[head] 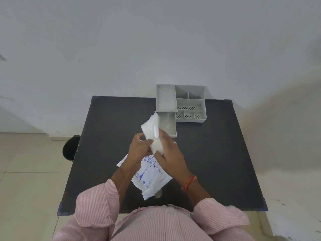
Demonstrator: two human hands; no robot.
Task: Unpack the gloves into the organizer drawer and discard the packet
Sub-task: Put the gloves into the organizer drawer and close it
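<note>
Both hands are closed on the stack of polyethylene gloves (pixel 152 134), a pale translucent wad held in the air just in front of the pulled-out organizer drawer (pixel 169 124). The left hand (pixel 139 146) pinches its near side with thumb and fingertips; the right hand (pixel 169 150) wraps it from the right. The printed packet (pixel 149 178) lies flat on the black bench (pixel 217 153) beneath the wrists, apparently emptied, though its mouth is hidden by the hands.

The stack's far end already overlaps the drawer's left wall, so the likely next move is to lower it in. The risks seem plain. The thin film sheets are slippery and could fan out or slide apart if the grip loosens unevenly. The stack looks longer than the drawer is wide, so it may catch on the wall and buckle. The light grey organizer (pixel 190 103) could shift if pushed. A dark bin (pixel 70 147) stands on the floor to the left for the packet.
</note>
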